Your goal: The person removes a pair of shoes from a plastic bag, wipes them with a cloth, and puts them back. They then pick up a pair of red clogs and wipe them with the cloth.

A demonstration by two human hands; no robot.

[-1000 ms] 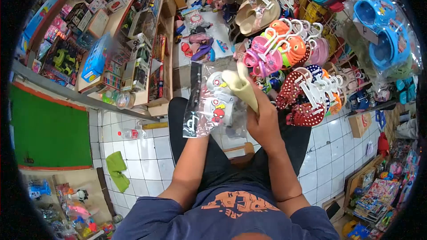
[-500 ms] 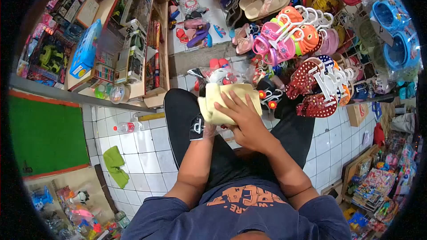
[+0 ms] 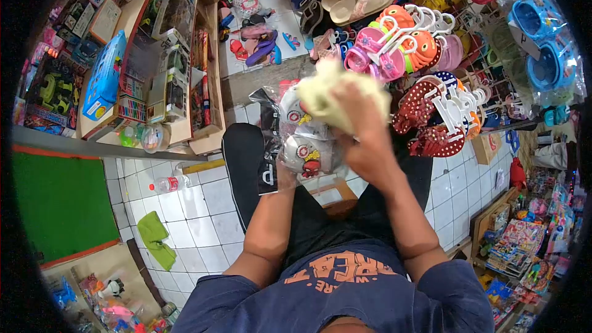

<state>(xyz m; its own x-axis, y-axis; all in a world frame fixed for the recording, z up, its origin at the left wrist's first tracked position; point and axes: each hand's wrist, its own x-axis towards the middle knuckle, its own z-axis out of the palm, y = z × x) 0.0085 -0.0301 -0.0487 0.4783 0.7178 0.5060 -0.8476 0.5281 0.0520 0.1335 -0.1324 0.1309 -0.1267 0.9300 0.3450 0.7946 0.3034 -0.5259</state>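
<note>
Now, starting at the left, the shelf of boxed toys [image 3: 154, 86] and the water bottle [image 3: 166, 183] on the white floor tiles [image 3: 203, 209] sit much as they did half a second ago. The left hand [image 3: 285, 176] is mostly hidden under the clear plastic packet of children's sandals [image 3: 305, 142]; its fingers close on the packet's lower edge, holding it up over the lap. Half a second ago the packet lay lower and flatter across the knees with the pale yellow cloth [image 3: 330, 92] spread on top; now it is tilted up and its cartoon-patch sandals show. The right hand [image 3: 364, 129] has risen, fingers bunched tightly on the crumpled cloth at the packet's upper right. Further right, hanging sandals [image 3: 431, 117] fill the rack
</note>
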